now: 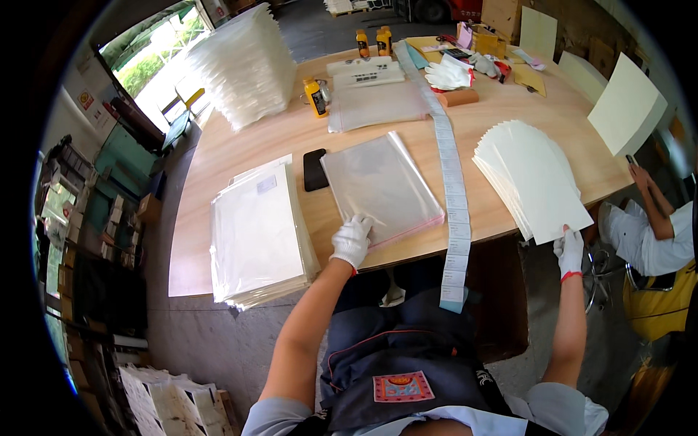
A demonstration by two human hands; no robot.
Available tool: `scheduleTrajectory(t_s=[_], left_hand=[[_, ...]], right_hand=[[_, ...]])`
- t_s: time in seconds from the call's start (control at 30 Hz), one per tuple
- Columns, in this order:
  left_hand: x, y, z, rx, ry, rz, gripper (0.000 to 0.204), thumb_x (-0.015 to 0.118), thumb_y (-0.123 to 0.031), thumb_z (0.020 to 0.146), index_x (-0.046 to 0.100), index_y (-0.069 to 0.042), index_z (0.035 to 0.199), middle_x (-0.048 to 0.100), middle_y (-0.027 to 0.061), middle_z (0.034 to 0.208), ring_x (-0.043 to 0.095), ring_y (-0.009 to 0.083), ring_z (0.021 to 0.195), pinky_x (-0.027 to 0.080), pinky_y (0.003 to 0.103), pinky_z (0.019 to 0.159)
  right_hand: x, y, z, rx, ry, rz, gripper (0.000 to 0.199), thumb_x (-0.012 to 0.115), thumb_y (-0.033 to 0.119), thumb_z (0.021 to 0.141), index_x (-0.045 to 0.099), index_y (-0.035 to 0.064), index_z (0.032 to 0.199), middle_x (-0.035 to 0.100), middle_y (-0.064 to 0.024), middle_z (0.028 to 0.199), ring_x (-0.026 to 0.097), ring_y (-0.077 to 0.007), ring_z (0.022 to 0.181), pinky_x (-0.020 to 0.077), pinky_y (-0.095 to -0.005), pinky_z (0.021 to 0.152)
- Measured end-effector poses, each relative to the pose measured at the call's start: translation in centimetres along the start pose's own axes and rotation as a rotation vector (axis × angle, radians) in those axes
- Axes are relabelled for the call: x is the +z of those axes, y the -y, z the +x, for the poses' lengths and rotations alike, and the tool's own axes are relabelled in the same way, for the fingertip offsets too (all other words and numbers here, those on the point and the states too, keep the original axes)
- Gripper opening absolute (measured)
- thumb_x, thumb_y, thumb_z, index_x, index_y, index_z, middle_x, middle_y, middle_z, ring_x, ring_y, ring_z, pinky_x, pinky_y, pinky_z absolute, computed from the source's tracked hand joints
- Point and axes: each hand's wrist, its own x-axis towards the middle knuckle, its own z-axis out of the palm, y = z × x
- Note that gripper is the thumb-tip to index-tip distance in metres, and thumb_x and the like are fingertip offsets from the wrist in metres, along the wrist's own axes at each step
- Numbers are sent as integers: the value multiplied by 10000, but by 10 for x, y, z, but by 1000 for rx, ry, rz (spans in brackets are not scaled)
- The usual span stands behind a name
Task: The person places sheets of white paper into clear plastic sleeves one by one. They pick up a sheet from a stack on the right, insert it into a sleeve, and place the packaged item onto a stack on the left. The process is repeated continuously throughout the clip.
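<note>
My left hand (352,242), in a white glove, is at the near edge of a stack of clear plastic bags (384,185), its fingers bent onto the top bag, which wrinkles there. In my right hand (569,253), fingertips show beyond the white glove and grip the near corner of a white sheet (542,196). That sheet lies on top of a fanned stack of similar sheets at the table's right edge. To the left rests a pile of bagged white sheets (258,232), with a small label on the top one.
A strip of labels (452,182) runs down the wooden table (196,240) and hangs over its near edge. Nearby lie a black phone (315,170), more bags (378,105) and an orange bottle (315,98). A tall plastic stack (247,65) stands far left. Another person (654,232) sits at right.
</note>
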Motion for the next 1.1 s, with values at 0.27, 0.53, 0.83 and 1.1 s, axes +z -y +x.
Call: scheduleTrajectory(t_s=[0.27,0.53,0.83,1.1], left_hand=[[4,8,-15,-105,-288,-64,232,598,-73,650,584,-173,859,569,32,915,541,251,911,488,381,658],[-4,1,-20,-270,-318,-213,191,560,-69,687,592,-170,846,587,41,819,592,274,754,474,392,612],[-1,5,-30,-63,-320,-427,188,524,-34,742,581,-150,878,569,56,812,582,263,689,463,364,574],[-1,-12,-42,64,-363,-517,258,545,58,676,581,-68,898,544,59,759,559,225,628,460,324,571]], right_hand=[[-19,-10,-15,-15,257,406,113,512,77,847,506,88,959,539,-24,754,488,-70,521,320,-200,353],[21,-27,-124,579,709,326,237,524,127,801,536,-38,970,499,-7,548,413,-75,342,322,-196,309],[44,-60,-161,632,742,408,369,532,84,800,469,-49,1138,597,-119,1009,629,-176,821,531,-245,666],[69,-84,-208,616,665,596,238,461,79,884,459,44,1119,586,-71,961,595,-106,722,492,-204,555]])
